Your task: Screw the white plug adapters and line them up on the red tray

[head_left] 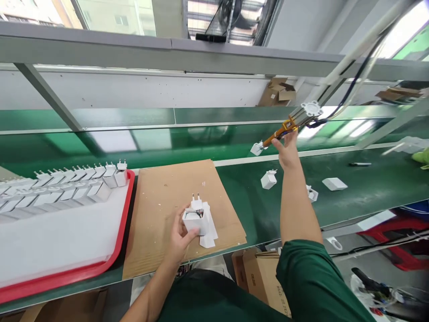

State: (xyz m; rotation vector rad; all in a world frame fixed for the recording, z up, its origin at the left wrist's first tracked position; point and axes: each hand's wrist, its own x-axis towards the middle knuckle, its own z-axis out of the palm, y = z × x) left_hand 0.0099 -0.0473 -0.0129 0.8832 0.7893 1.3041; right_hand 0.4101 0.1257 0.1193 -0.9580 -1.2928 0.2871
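Note:
My left hand (182,235) is closed round a white plug-charger housing (196,222) with its open side up. A two-pin plug piece (197,203) stands at its far edge, and small wires or parts show inside. White flat card-like pieces (209,230) lie against its right side. At the far right, my right hand (286,147) grips an orange-brown rod-shaped tool (278,133) on a grey metal fixture with cables. A white charger piece (257,148) is at the rod's lower tip; whether they touch I cannot tell. The right fingertips are partly hidden.
A red-rimmed tray (125,223) at left carries rows of white plug chargers (83,179). Brown cardboard (161,192) covers the bench before me. White pieces (268,179) and a black pen (360,164) lie on the green bench (368,188). A grey rail (134,49) crosses above.

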